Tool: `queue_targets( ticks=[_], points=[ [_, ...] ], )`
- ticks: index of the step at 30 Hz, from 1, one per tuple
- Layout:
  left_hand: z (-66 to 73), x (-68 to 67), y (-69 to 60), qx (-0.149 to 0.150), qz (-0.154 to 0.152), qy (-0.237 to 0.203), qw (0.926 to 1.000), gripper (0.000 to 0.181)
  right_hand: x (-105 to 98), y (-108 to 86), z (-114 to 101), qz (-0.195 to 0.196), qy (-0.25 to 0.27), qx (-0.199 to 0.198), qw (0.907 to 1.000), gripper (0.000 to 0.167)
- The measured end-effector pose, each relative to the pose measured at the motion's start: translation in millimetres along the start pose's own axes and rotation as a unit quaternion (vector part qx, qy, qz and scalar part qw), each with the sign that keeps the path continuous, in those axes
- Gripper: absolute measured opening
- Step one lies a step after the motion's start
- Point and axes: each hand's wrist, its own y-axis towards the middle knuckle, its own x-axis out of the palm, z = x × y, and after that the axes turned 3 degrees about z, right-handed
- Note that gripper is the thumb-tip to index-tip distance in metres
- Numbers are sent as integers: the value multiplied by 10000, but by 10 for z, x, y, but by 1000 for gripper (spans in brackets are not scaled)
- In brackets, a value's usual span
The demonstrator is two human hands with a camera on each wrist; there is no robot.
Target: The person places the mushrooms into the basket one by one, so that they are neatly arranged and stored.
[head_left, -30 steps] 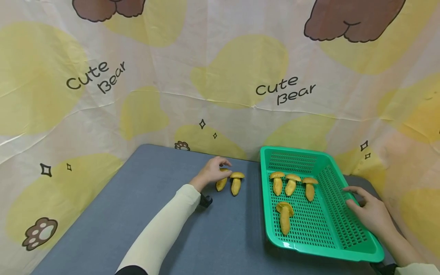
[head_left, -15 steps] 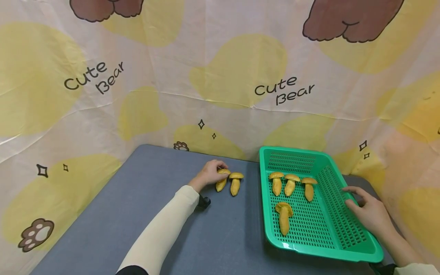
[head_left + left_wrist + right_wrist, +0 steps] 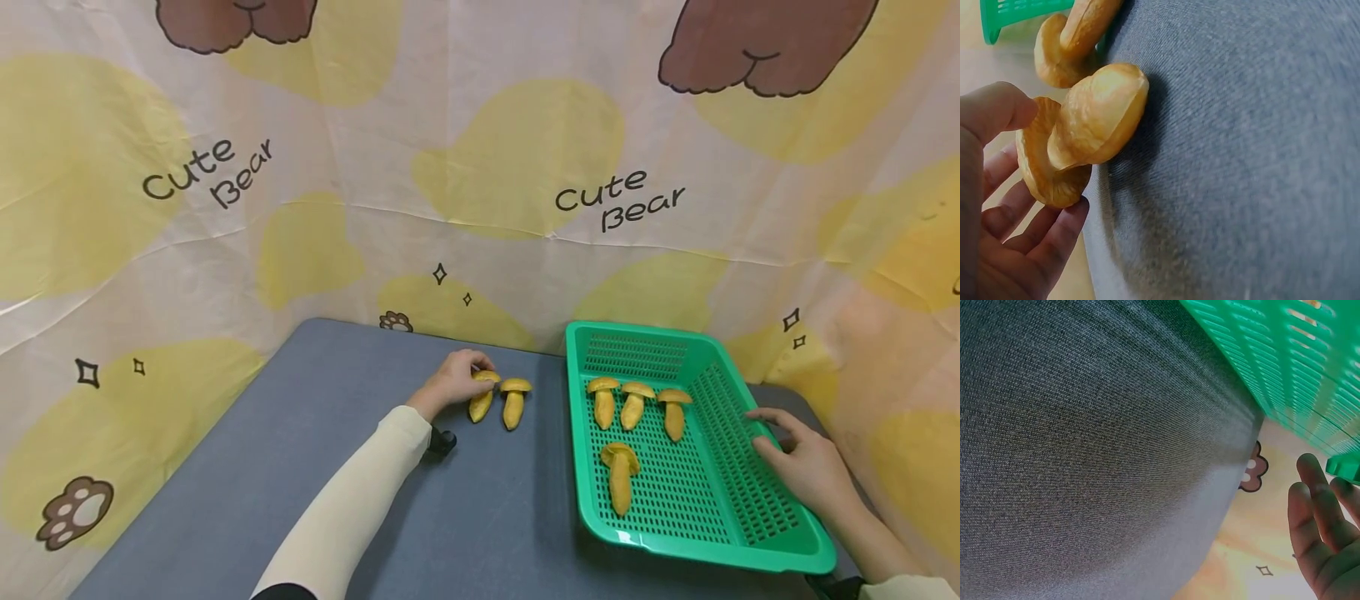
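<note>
My left hand (image 3: 452, 381) pinches the cap of a yellow-brown mushroom (image 3: 481, 406) on the grey table. In the left wrist view the thumb is on one side of that mushroom's cap (image 3: 1036, 156) and the fingers curl round the other. A second mushroom (image 3: 513, 406) stands just right of it, cap toward the wall. My right hand (image 3: 812, 467) is at the right rim of a green basket (image 3: 705, 554), thumb and fingers relaxed and apart. In the right wrist view its fingers (image 3: 1322, 519) are beside the basket's outer wall (image 3: 1291, 375).
Inside the basket lie several mushrooms: three in a row toward the back and one (image 3: 620, 479) nearer the front left. A patterned cloth (image 3: 480, 167) hangs behind the grey table (image 3: 480, 517).
The left hand has lowered slightly and closed on the left mushroom's cap; that mushroom has shifted a little to the left. The right hand has hardly moved.
</note>
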Motion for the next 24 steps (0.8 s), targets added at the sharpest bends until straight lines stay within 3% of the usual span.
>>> queue_targets(
  ticks=[13, 24],
  points=[
    [27, -117, -52, 149, -2, -13, 9999, 20, 6, -10, -10, 15, 1, 36, 10000, 38],
    [272, -245, -132, 371, 25, -211, 9991, 21, 15, -18, 0, -53, 24, 68, 10000, 39]
  ],
)
